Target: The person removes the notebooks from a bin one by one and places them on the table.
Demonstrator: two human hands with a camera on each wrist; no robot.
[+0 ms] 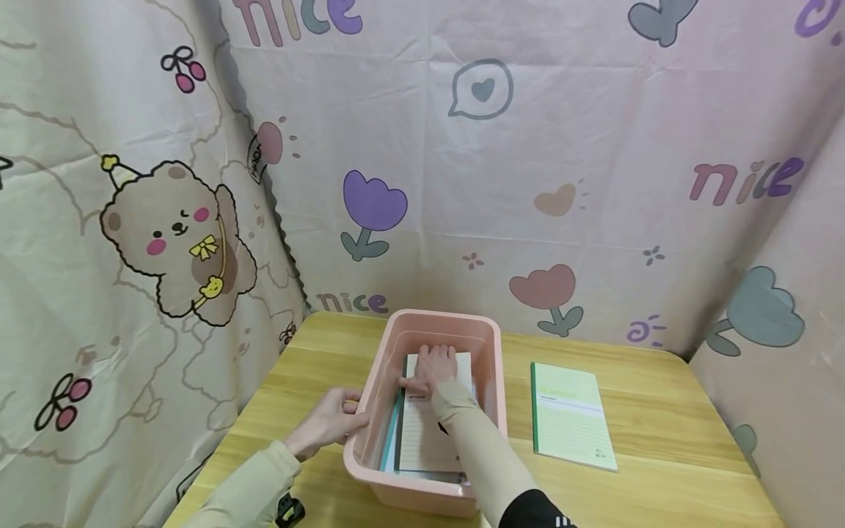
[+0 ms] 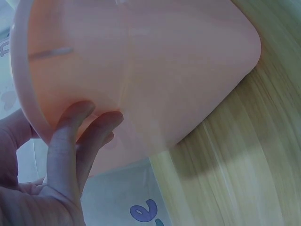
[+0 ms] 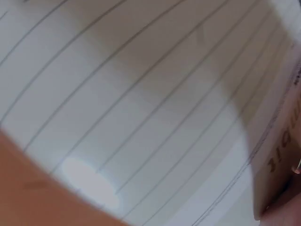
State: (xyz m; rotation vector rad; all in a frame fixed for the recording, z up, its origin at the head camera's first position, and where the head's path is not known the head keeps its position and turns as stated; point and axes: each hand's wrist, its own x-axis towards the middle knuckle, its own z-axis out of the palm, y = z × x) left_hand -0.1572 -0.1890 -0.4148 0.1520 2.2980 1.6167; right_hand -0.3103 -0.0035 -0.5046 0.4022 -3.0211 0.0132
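Notebook (image 1: 429, 436) in the bin (image 1: 422, 500), long axis front to back, directly beneath the right hand (image 1: 436, 369), the nearer one, with fingers stretched over the far end. To the left, bin rim in the pinch of the left hand (image 1: 331, 418). Farther right, on the table (image 1: 667, 418): second notebook (image 1: 573, 422), marked "Gamb" plus unclear letters. Behind: cloth (image 1: 432, 198) printed "nice."

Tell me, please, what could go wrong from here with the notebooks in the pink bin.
The left fingers hold the pink bin at one side of its rim, so a pull there might shift or tip it. The dark-spined notebook under the right fingers isn't flush with the blue-edged item beside its spine, so pushing could slide it or bend a corner.
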